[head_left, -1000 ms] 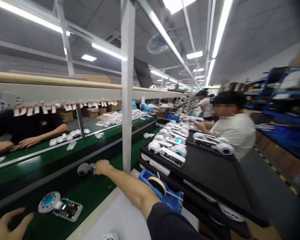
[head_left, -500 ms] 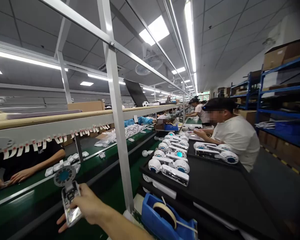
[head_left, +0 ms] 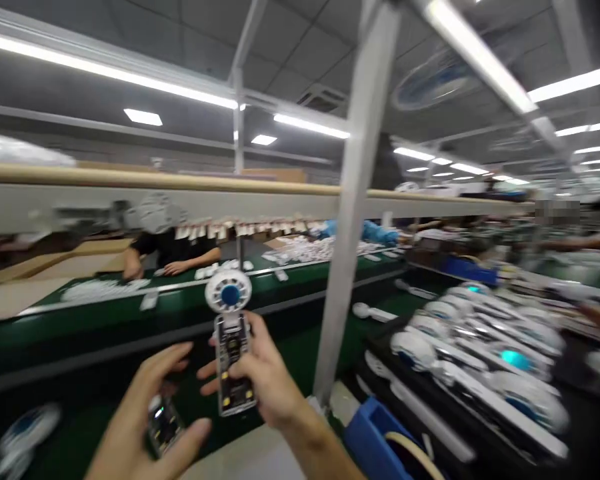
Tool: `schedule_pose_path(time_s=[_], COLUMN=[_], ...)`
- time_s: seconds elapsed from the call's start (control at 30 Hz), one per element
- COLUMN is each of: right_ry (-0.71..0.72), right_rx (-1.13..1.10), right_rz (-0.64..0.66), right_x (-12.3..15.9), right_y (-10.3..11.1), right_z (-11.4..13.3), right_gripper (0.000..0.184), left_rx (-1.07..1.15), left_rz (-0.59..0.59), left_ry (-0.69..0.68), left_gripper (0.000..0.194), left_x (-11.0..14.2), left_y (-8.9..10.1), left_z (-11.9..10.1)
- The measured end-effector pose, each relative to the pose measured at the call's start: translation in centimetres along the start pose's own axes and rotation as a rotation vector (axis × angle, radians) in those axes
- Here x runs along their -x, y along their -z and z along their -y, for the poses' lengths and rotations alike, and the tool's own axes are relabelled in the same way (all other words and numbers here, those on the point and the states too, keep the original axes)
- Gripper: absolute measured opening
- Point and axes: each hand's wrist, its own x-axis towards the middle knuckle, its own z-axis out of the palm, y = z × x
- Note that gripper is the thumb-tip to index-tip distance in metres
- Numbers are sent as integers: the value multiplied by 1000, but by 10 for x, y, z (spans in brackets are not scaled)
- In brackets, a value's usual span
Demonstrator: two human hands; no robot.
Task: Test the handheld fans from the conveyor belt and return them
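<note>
My right hand [head_left: 267, 377] grips a half-built handheld fan [head_left: 231, 343] upright: a white round head with a blue hub on top, a bare circuit board below. My left hand [head_left: 140, 417] is raised just left of it, fingers curled round a second small circuit board piece [head_left: 164, 421]. Both hands hover over the green conveyor belt [head_left: 105, 313]. The picture is blurred by head motion.
A grey steel post [head_left: 350, 233] stands right of my hands. A black tray [head_left: 485, 347] of several white fans lies at right, a blue tape dispenser [head_left: 385, 443] below it. Across the belt a person's hands [head_left: 173, 268] rest by white parts. Another fan [head_left: 23, 430] lies at lower left.
The view has swung left. My right hand has brought the fan up and toward the middle. My left hand has come into view holding a small board.
</note>
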Motion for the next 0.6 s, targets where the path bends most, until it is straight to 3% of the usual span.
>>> schedule_pose_path(time_s=[0.1, 0.17, 0.4, 0.6], right_ry=[-44, -67, -166, -145], right_rx=[54, 83, 150, 153], right_rz=[66, 99, 174, 200], right_x=[10, 14, 19, 20], right_y=[-5, -8, -11, -14], right_z=[2, -1, -8, -4], right_gripper=[76, 79, 75, 81], left_rx=[37, 84, 20, 115], left_rz=[144, 221, 229, 217], left_ry=[-50, -41, -95, -105], left_gripper=[98, 110, 123, 120], left_x=[4, 0, -3, -2], left_y=[4, 3, 9, 11], left_z=[-29, -40, -33, -38])
